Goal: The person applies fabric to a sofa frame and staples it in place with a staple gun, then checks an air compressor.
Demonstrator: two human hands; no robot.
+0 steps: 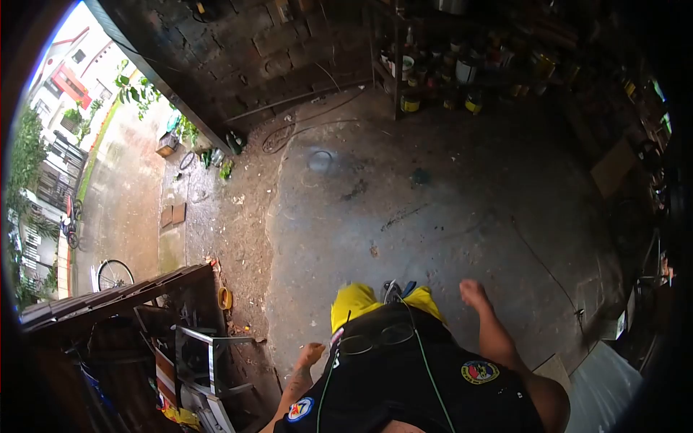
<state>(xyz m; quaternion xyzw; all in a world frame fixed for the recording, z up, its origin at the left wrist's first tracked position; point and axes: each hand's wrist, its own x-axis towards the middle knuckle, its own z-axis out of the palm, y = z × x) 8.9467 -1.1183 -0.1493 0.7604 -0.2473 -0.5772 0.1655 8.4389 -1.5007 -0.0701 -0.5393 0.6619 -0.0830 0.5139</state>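
Note:
My left hand [310,353] hangs at my left side with its fingers curled closed. A small pale bit shows by its fingers, too small to name. My right hand [473,292] is held out to the right above the concrete floor [447,238], closed in a loose fist with no object visible in it. Between the hands are my black shirt [390,375] and yellow shorts [352,303]. A pair of eyeglasses [375,339] and a green cord [426,353] hang over the shirt.
Shelves with several paint cans [465,71] stand at the back. A metal frame [211,361] and stacked items crowd the left. A thin cord [545,267] lies on the floor at right, near a plastic sheet [606,386]. The doorway opens left onto a wet driveway [126,195].

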